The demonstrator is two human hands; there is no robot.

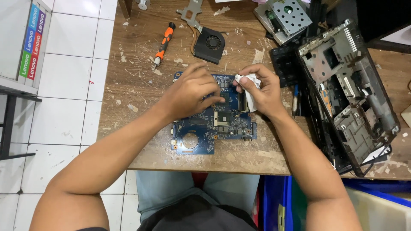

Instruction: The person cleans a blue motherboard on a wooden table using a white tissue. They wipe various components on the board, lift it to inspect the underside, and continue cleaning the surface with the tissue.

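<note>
Both hands are set on a blue rectangular circuit board (214, 122) lying flat on the scarred wooden table (128, 85): the left hand (190, 94) is pressed on it with fingers curled, a crumpled white tissue (251, 85) is gripped by the right hand (263, 87). Stiff, light and fragile, the board is best held by its bare edges.

**One head camera, looking straight down**

I have a single view, worn on the person's head and aimed almost straight down at the wooden table (141, 141). It sits close: both forearms enter from the bottom edge, and the table fills most of the frame. Tiled floor (72, 51) shows at left. The far table edge is, I think, cropped.
</note>
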